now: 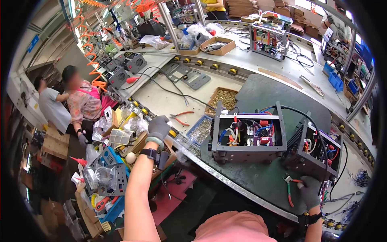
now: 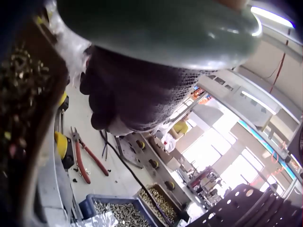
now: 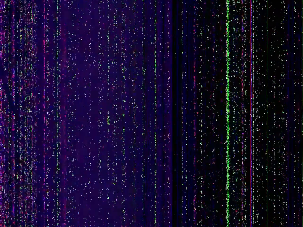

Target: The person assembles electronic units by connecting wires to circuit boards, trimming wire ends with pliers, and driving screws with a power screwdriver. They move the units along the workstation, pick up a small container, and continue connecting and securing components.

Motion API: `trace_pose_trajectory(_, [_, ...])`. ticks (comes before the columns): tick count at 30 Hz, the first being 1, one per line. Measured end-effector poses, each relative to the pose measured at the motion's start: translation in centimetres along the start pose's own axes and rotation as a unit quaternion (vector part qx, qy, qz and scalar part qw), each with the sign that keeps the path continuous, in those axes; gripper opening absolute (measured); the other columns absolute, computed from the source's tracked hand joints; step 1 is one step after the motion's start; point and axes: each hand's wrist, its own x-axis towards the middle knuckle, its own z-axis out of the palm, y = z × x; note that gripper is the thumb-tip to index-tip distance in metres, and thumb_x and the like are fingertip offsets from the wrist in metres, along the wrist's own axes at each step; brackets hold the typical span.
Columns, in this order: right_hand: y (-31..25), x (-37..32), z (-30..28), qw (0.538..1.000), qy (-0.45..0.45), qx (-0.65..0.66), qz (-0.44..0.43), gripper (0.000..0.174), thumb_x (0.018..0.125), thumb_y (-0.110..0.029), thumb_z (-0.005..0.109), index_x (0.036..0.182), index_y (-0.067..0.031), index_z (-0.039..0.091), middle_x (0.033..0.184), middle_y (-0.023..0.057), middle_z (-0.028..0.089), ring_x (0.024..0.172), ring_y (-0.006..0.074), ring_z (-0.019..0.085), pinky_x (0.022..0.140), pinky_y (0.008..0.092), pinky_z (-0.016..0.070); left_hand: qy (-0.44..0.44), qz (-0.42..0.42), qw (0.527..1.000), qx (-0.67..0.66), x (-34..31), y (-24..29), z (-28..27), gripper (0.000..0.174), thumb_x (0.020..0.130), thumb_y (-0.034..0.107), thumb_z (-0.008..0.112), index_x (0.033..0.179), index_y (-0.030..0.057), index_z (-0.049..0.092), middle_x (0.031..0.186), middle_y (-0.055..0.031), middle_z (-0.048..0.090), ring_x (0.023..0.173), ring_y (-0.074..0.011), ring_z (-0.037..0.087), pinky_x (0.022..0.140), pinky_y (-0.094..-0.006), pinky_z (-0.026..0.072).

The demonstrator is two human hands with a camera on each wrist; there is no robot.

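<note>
My gloved left hand (image 1: 159,129) is at the near edge of the bench, beside a cardboard box of small metal parts. In the left wrist view, the dark glove (image 2: 137,92) shows bent fingers; whether they hold anything I cannot tell. My gloved right hand (image 1: 311,191) is low on the dark mat, its fingers at one handle of spread pliers (image 1: 288,188). Behind it sits an open-topped black electrical unit (image 1: 308,151) with wiring inside. A second such unit (image 1: 248,137) is to its left. The right wrist view is only coloured noise.
Red-handled pliers (image 1: 182,117) lie near a blue tray of screws (image 1: 200,130) and a box of brass-coloured parts (image 1: 221,100). A black cable (image 1: 312,121) arches over the right unit. A cluttered blue bin (image 1: 111,159) stands at left. Two people are beyond it.
</note>
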Motion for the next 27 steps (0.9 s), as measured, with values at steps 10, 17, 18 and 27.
trace_pose_trajectory(10, [0.0,-1.6,1.6,0.990,0.108,-0.070,-0.063,0.025,0.077,-0.010,0.068,0.101,-0.0023,0.065,0.094,0.0158,0.060,0.093,0.0365,0.056,0.084,0.0468,0.0440,0.022,0.066,0.869,-0.490,0.0,-0.3,-2.0,0.023,0.078,0.011,0.076,0.100,0.0059,0.074,0.094,-0.0095,0.073,0.085,-0.0172,0.067,0.076,-0.0321,0.0547])
trace_pose_trajectory(17, [0.7,-5.3,1.4,0.976,0.168,-0.133,-0.026,0.023,0.087,-0.011,0.062,0.105,0.0025,0.067,0.105,0.0206,0.059,0.097,0.0382,0.058,0.085,0.0445,0.0463,0.024,0.031,0.972,-0.233,2.2,0.0,2.3,0.017,0.082,0.018,0.075,0.094,0.0058,0.077,0.073,-0.0096,0.072,0.066,-0.0188,0.068,0.066,-0.0307,0.0530])
trace_pose_trajectory(18, [1.4,-5.6,1.5,0.977,0.188,-0.104,-0.011,0.022,0.089,-0.011,0.062,0.105,0.0031,0.067,0.106,0.0208,0.060,0.097,0.0387,0.058,0.085,0.0441,0.0470,0.032,0.027,0.974,-0.224,1.0,0.7,-0.2,0.015,0.082,0.019,0.072,0.093,0.0086,0.076,0.081,-0.0127,0.073,0.074,-0.0223,0.071,0.070,-0.0339,0.0552])
trace_pose_trajectory(27, [8.0,-6.3,1.7,0.971,0.206,-0.040,0.111,0.030,0.099,-0.015,0.056,0.120,0.0048,0.062,0.123,0.0197,0.065,0.114,0.0315,0.061,0.101,0.0371,0.0439,0.117,0.070,0.967,-0.215,-7.2,-8.5,-6.6,0.017,0.085,0.017,0.073,0.090,0.0011,0.073,0.076,-0.0096,0.072,0.065,-0.0171,0.065,0.061,-0.0309,0.0505])
